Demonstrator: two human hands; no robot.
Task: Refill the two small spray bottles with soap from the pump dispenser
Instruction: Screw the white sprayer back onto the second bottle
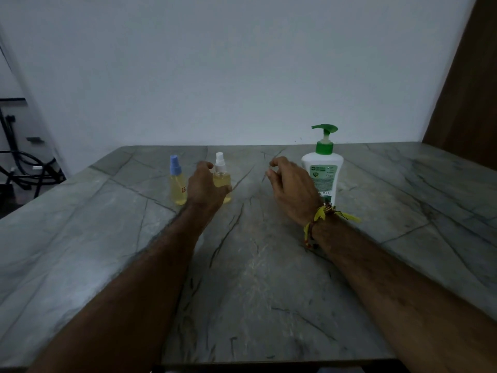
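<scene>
Two small clear spray bottles holding yellow liquid stand at the back of the grey marble table (pixel 242 278). One has a blue cap (pixel 177 184), the other a white cap (pixel 221 173). My left hand (pixel 205 185) is against the white-capped bottle, thumb across its lower front and fingers curled beside its neck, without a closed grip. To the right stands the pump dispenser (pixel 326 168), a white bottle with a green pump, upright. My right hand (pixel 291 185) hovers just left of and in front of it, fingers loosely curled, holding nothing.
A white wall (pixel 242 76) runs behind the table's far edge. A brown wooden panel (pixel 465 90) stands at the right. Black cables and a frame (pixel 24 170) sit on the floor past the table's left edge.
</scene>
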